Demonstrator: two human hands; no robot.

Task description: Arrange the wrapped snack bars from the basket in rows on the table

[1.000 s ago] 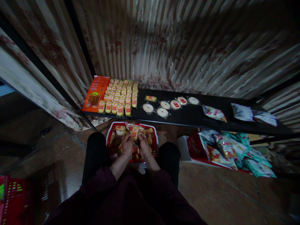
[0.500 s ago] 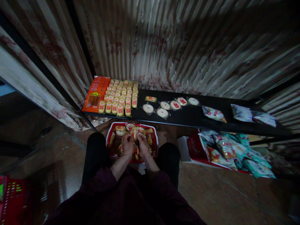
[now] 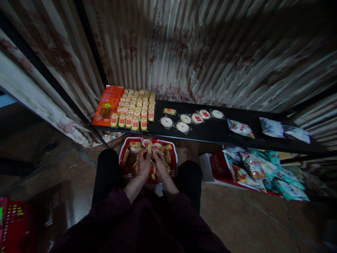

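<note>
A red basket [image 3: 122, 150] full of small wrapped snack packs stands on the floor between my knees. My left hand [image 3: 143, 164] and my right hand [image 3: 159, 163] are both down in it, side by side, fingers curled. Together they pinch a small yellow-and-red snack pack [image 3: 150, 148] at their fingertips. On the low black shelf [image 3: 210, 131] just beyond the basket, several rows of the same small packs [image 3: 134, 109] stand in a neat block beside a flat orange box [image 3: 107, 105].
Round white wrapped cakes [image 3: 182, 126] and a few bags [image 3: 240, 128] lie along the shelf. A second red basket [image 3: 218, 165] with larger snack bags [image 3: 263, 170] sits on the floor at right. Another red basket [image 3: 13, 225] is at lower left. A corrugated wall rises behind.
Both hands have shifted slightly within the basket, drawing closer together around the small pack. Nothing else has moved.
</note>
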